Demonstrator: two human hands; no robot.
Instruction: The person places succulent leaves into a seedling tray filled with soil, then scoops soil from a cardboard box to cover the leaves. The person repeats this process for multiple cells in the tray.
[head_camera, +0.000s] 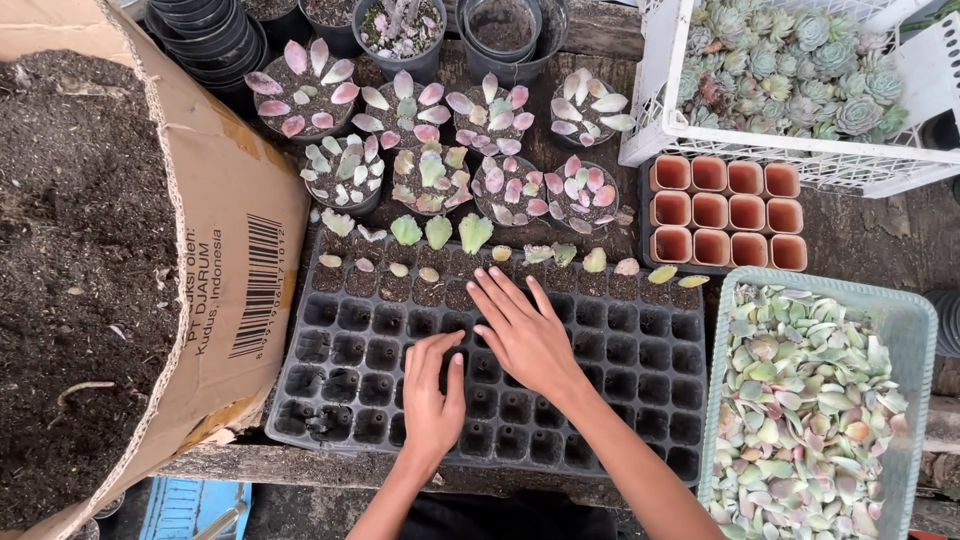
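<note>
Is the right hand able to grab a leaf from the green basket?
Probably yes. The right hand rests on the black tray, the green basket of leaves sits beside it, open-topped, nothing between.

Soft, even daylight is seen throughout.
Faint shadows are cast under the hands onto the seedling tray (620, 345); focus is sharp around it.

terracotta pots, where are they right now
In the head view the small terracotta pots sit in a black tray at upper right, just below the white crate of succulents and above the green basket of loose leaves.
</note>
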